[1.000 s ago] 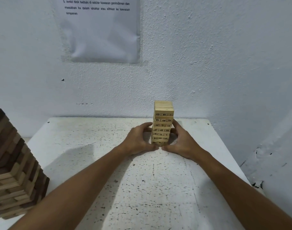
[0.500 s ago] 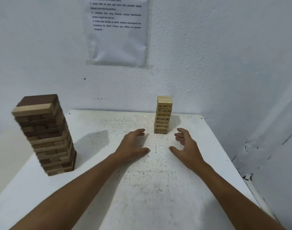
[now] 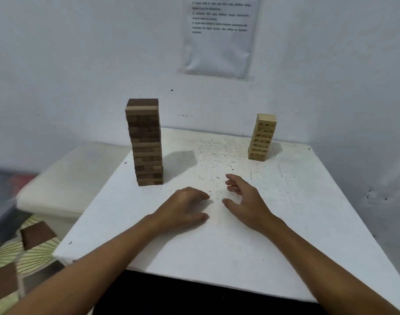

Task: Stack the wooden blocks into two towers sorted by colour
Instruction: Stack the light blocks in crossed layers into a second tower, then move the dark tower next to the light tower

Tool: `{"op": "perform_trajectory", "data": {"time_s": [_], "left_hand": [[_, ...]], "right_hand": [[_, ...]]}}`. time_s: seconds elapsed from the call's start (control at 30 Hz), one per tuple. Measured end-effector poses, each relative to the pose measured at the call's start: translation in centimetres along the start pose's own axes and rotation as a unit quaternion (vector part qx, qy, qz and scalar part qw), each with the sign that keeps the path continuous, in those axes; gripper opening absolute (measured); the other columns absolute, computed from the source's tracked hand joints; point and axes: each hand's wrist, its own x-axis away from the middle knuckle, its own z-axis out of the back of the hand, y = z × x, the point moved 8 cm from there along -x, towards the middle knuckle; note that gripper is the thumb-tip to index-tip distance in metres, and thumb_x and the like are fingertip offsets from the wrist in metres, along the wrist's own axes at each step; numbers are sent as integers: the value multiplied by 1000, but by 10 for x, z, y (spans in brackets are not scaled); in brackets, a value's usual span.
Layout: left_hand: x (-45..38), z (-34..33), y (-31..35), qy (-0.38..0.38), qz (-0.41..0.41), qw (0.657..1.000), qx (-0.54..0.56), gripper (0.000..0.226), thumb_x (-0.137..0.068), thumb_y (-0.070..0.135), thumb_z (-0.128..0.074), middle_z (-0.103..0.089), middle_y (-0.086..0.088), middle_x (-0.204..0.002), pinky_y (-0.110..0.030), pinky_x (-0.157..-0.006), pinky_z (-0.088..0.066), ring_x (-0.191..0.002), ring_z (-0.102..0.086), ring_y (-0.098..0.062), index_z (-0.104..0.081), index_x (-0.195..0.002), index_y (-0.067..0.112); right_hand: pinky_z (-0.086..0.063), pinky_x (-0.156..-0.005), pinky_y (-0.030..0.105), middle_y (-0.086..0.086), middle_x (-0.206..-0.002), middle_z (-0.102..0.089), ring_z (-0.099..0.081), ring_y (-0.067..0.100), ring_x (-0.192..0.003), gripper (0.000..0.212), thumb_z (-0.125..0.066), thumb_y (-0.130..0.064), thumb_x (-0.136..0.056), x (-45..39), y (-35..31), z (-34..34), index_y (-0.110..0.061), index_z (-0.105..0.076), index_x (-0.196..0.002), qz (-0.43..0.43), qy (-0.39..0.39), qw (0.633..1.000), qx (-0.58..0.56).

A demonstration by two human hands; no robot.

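- Head view: the left hand [image 3: 185, 210] lies palm down over the white table [image 3: 217, 246], its fingers [image 3: 200, 196] loosely bent with nothing in them, and the thumb stretched out toward the other hand
- The right hand [image 3: 246, 201] is just beside it, tilted on its edge, its fingers [image 3: 232, 185] spread a little and gently curved, gripping nothing; whether either hand actually touches the tabletop, I cannot tell
- A narrow strip of bare table shows between the two thumbs
- The dark tower [image 3: 145, 142] stands upright beyond the left fingertips and off to their left, well apart from them, near the table's left edge; its blocks are mostly dark brown with paler ones mixed in, and a pale layer sits just under the dark top
- The light tower [image 3: 262, 137] stands beyond the right fingertips and somewhat to their right, well apart from them, close to the far edge by the wall; it is shorter, all pale wood, with small dark markings on the block ends that are too blurred to read
- The tabletop ahead of both sets of fingertips, between the two towers, is peppered with dark specks
- A printed sheet [image 3: 219, 35] hangs on the wall far beyond the fingers, its text too soft to make out
- Well to the left of the left forearm, down off the table, a patterned mat [image 3: 17, 253] shows on the floor
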Motion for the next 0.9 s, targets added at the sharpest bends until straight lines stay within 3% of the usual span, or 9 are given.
{"op": "perform_trajectory", "data": {"time_s": [0.17,0.33,0.47,0.63,0.73,0.83,0.9], "left_hand": [[47,45,-34,51,37,998,-5,43,-75,30,-82,-70,9,-112,-5,-91,-41,-102,-58,5,-70,-114,16],[83,94,-89,139,119,983,17,37,-73,23,-85,-69,14,-99,-27,-88,-52,-96,-63,4,-61,-100,19],[89,122,-125,190,188,963,40,55,-69,22,-88,-69,8,-101,-28,-84,-50,-102,-63,-9,-46,-103,14],[67,126,-157,158,238,955,77,84,-63,31,-92,-62,8,-121,-26,-87,-38,-113,-52,-12,-34,-126,28],[51,120,-167,124,233,959,103,105,-61,34,-93,-60,8,-131,-26,-97,-33,-125,-45,-9,-26,-142,31],[35,117,-171,104,222,963,114,120,-52,45,-91,-57,15,-129,-39,-116,-27,-137,-38,-10,-21,-149,32],[26,115,-174,92,211,966,115,124,-47,51,-89,-57,20,-124,-52,-119,-22,-136,-41,-7,-21,-149,34]], "right_hand": [[-47,-102,29,-8,-124,-56,-56,4,-113,63,-72,-15,-86,-15,-35,-45,-24,-45,-141,29,-39,999,-10],[-44,-103,27,-4,-127,-56,-53,8,-117,80,-73,-19,-85,-34,-61,-80,-27,-28,-151,29,-75,997,-14],[-41,-105,28,-1,-134,-54,-51,13,-122,96,-75,-20,-84,-57,-73,-99,-29,-12,-156,21,-102,994,-20],[-41,-92,23,-2,-133,-53,-49,12,-117,109,-79,-21,-80,-87,-79,-114,-34,-3,-156,9,-115,993,-28],[-46,-94,25,-5,-134,-51,-47,14,-120,120,-84,-24,-74,-100,-78,-124,-38,4,-155,1,-146,989,-29],[-45,-83,16,-6,-130,-51,-48,13,-120,132,-88,-21,-68,-113,-73,-134,-41,11,-153,-7,-173,984,-38],[-49,-87,18,-5,-128,-51,-50,12,-120,139,-91,-22,-65,-121,-71,-140,-45,16,-151,-6,-187,982,-42]]}}
